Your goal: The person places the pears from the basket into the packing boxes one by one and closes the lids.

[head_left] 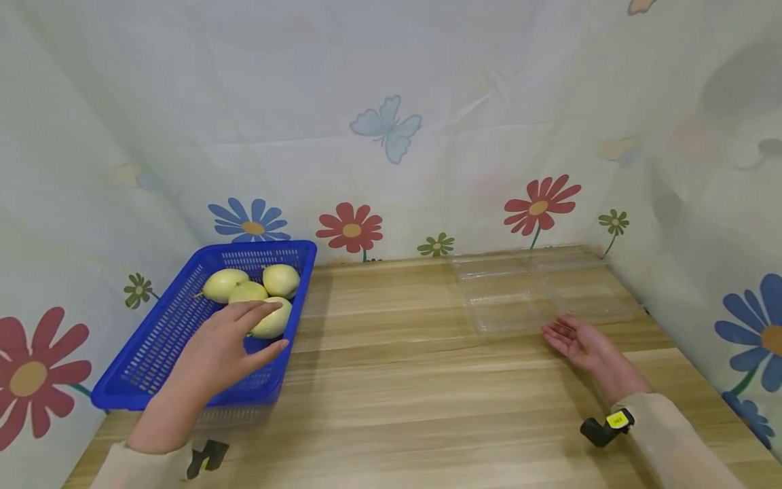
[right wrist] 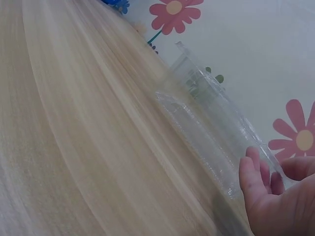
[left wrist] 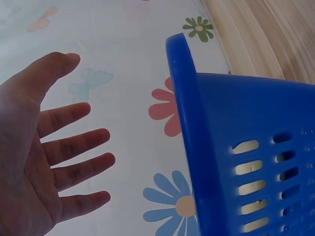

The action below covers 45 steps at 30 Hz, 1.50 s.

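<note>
Several pale yellow-green pears (head_left: 225,285) lie together at the far right end of a blue plastic basket (head_left: 263,245). Over that basket is my left hand (head_left: 220,346), thumb and fingers spread, overlapping the nearest pear (head_left: 277,319) in the head view. The left wrist view shows the same hand (left wrist: 29,162) with nothing in it, beside the basket's raised rim (left wrist: 189,132). On the right, a clear plastic container (head_left: 501,302) rests on the table. My right hand (head_left: 577,343) is at its near edge, fingers slightly bent and holding nothing; its fingertips overlap the container's end in the right wrist view.
The wood-grain table (head_left: 379,380) stretches between basket and container. A white cloth (head_left: 293,136) printed with flowers and butterflies hangs behind and along both sides. Each wrist carries a small black camera mount (head_left: 601,431).
</note>
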Each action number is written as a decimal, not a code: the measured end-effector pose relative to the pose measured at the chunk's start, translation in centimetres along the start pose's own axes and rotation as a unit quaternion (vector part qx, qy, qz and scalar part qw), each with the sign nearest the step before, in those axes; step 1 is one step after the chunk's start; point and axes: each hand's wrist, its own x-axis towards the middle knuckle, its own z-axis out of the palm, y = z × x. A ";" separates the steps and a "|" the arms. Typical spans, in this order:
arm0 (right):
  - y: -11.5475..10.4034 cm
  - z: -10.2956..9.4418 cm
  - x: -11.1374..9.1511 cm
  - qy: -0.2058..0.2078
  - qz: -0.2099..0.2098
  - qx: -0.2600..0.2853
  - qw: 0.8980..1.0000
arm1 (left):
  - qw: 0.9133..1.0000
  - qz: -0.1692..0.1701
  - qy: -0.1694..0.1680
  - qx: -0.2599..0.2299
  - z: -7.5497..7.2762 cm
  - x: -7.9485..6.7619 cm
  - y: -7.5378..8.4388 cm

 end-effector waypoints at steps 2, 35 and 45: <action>0.1 0.1 0.0 -0.006 -0.003 -0.001 1.000 | 1.000 0.005 0.007 -0.003 0.3 0.0 0.0; 2.1 1.8 0.2 -0.057 -0.001 -0.086 0.995 | 1.000 -0.015 -0.005 -0.018 1.8 -0.1 0.7; 2.7 2.6 0.6 -0.066 0.003 -0.092 0.994 | 1.000 -0.002 0.018 -0.016 1.7 0.1 0.6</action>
